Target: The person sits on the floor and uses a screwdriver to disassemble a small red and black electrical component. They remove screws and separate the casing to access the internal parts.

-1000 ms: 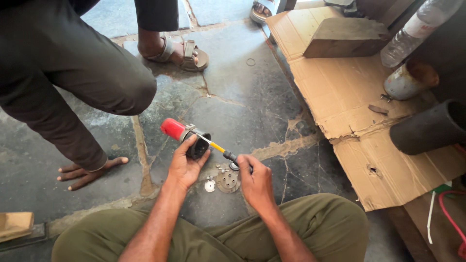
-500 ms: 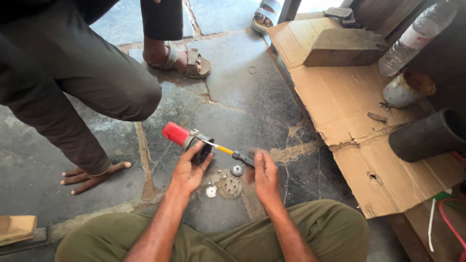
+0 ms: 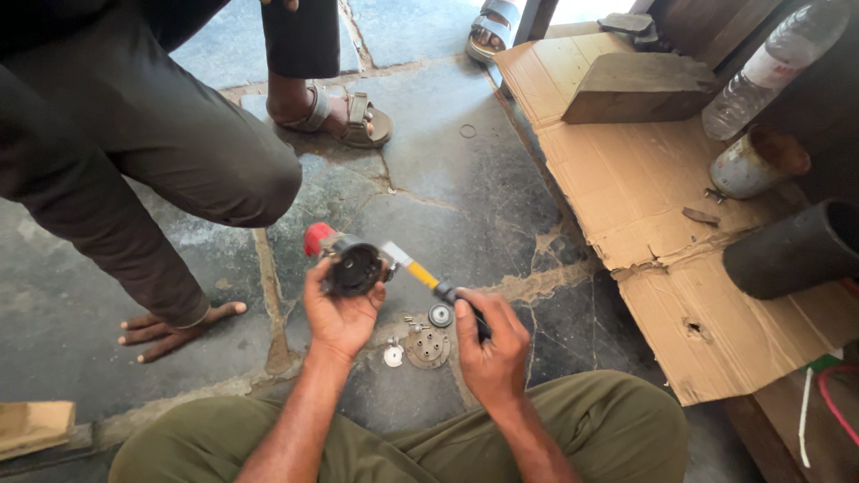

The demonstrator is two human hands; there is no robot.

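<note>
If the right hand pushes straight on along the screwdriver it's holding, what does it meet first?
Likely the round dark part that the left hand holds: the right hand aims the yellow-shafted screwdriver up-left at it, tip seemingly touching already.

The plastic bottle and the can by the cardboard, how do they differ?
The plastic bottle is clear, tall and slim, and it leans at a slant; the can is short, squat and opaque, pale with a rusty brown rim. The bottle lies off the cardboard sheet against the dark edge, while the can rests at the sheet's right side. Both sit at the right of the view, far from the person's hands.
</note>
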